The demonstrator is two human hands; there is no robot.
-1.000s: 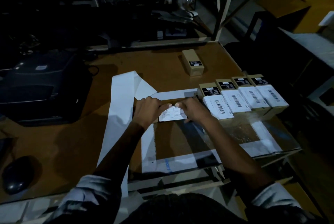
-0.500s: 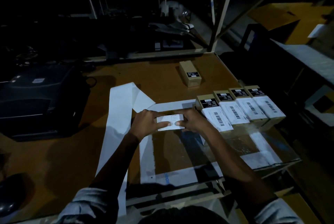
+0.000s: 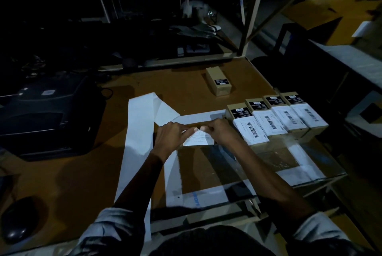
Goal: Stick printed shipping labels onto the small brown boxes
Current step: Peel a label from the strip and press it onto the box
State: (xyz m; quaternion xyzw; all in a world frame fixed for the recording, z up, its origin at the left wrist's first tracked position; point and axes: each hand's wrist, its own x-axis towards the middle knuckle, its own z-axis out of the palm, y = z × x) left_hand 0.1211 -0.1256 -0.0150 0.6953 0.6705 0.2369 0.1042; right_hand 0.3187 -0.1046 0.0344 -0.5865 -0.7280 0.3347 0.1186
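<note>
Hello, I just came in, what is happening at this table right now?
A person is labelling small brown boxes. Both hands, left hand and right hand, pinch one printed label by its top edge, above the wooden table. Four boxes in a row on the right already carry white barcode labels. One more box stands apart farther back, without a white label. A long strip of white backing paper lies on the left.

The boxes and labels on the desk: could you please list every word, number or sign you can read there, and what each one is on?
Nothing here reads with certainty.
Four labelled boxes: white labels with barcodes; text too small.
Their black stickers: white print, blurred.
Lone box: black sticker, unreadable.
Label held by left hand and right hand: ruled fields, illegible.
White frame on the desk: blue lettering, partly hidden, unreadable.
Printer: sticker, blurred.
</note>
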